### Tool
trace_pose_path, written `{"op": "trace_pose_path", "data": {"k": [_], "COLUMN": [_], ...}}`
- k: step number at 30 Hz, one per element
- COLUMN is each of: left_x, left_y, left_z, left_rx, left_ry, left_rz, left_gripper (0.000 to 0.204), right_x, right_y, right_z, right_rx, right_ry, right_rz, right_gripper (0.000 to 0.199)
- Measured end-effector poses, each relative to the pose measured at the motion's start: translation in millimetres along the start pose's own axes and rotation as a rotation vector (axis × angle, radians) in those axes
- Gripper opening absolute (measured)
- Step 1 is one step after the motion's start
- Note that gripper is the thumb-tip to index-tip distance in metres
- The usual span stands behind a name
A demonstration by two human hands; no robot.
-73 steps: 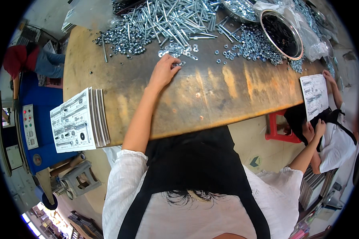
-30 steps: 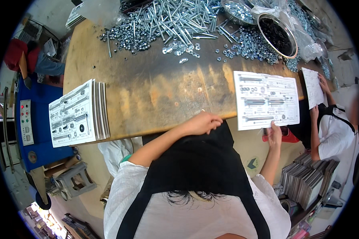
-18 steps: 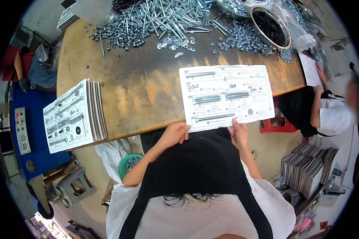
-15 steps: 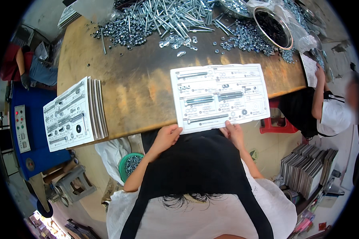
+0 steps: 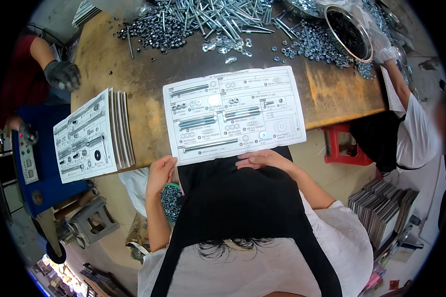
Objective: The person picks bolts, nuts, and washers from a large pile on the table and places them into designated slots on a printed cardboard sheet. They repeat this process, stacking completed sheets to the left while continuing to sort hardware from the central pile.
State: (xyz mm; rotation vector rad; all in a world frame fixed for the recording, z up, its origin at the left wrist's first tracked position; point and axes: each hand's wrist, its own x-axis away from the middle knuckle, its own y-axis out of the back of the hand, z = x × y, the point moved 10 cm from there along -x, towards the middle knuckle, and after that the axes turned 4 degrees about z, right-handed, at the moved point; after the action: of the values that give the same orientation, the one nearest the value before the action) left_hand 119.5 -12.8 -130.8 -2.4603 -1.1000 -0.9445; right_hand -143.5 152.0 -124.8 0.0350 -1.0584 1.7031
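Observation:
A white card (image 5: 208, 155) printed with hardware pictures lies at the table's front edge, overhanging slightly. Metal bolts (image 5: 197, 122), nuts (image 5: 234, 100) and washers sit on its pictures. My left hand (image 5: 160, 174) pinches the card's lower left corner between thumb and fingers. Just below the card's lower edge is my right hand (image 5: 266, 159), fingers stretched out toward the left and slightly apart. Nothing shows in it; whether its fingertips touch the card I cannot tell. To the left stands a stack of similar cards (image 5: 86, 138), the front one also bearing bolts and a black ring.
Loose bolts (image 5: 218, 20), nuts (image 5: 158, 37) and washers heap along the table's far side, beside a metal bowl (image 5: 349, 34) of black parts. A gloved co-worker (image 5: 62, 74) leans in at left; another (image 5: 406, 119) reaches in at right. A tub of nuts (image 5: 171, 203) stands below.
The card and my left hand have shifted left. My right hand has come off the card's lower right edge. A dark ring on the card is gone. Both co-workers have reached toward the table.

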Motion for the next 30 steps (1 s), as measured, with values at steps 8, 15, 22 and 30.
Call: {"op": "trace_pose_path", "data": {"k": [8,15,22,30], "left_x": [7,-110,-245,-222], "left_y": [29,-77,-67,-47], "left_z": [-57,-282,-310,-329], "left_rx": [-0.564,-0.586,-0.951,-0.661], "left_ry": [0.123,-0.777,-0.558,-0.818], "left_rz": [-0.079,-0.222,-0.700,-0.713], "left_gripper": [0.037,0.026,0.024,0.024], "right_x": [27,-23,-109,-54], "right_y": [22,152,157,183], "right_z": [77,322,329,337], "right_rx": [0.705,1.062,1.053,1.147], "right_ry": [-0.125,0.569,0.470,0.419], "right_rz": [-0.016,-1.103,-1.228,-1.174], "right_gripper": [0.036,0.023,0.030,0.025]}}
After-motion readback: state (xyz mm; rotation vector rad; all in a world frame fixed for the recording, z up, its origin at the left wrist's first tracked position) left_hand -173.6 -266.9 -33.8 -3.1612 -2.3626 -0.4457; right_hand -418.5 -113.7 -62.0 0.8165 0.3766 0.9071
